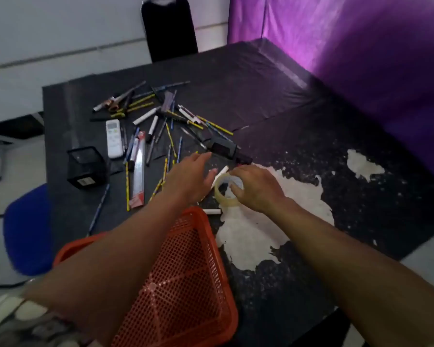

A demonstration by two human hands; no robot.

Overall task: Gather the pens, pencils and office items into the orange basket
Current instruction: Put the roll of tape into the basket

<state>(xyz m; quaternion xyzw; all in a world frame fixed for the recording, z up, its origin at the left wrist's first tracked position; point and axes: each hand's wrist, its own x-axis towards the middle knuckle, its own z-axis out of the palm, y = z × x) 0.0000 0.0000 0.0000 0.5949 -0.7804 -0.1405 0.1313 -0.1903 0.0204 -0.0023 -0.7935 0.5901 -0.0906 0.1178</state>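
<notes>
The right hand [257,187] sat over a roll of clear tape [227,190] on the counter [273,116], its fingers [236,190] curled down over the rim and into the hole of the roll, so it looked clamped on the tape, most likely to lift it, since the tape lay closest to the orange basket [191,279]. The basket stood at the near edge of the counter, right under the left forearm, and what could be seen of its mesh floor held nothing; the arm hid the rest. The left hand [188,176] hovered just beside the tape with its fingers spread and loose, holding nothing, stretched toward the scatter of pens and pencils [171,126] farther back, as if lining up the next thing to take. A white marker [219,175] lay partly under and between the two hands, and a short white stick [212,211] rested near the basket's far corner. Farther off on the left were a long packaged ruler [138,171], a white remote control [114,139], a black mesh pen holder [85,167], and a dark boxy tool [223,146] whose kind I could not make out. The counter's black covering had peeled away in pale patches under the right hand. I judged the way from tape to basket short, with only the left arm crossing over the basket in the way. A dark chair [169,28] stood behind the counter, a blue one [26,229] at the left, and a purple sheet [361,46] hung on the right.
</notes>
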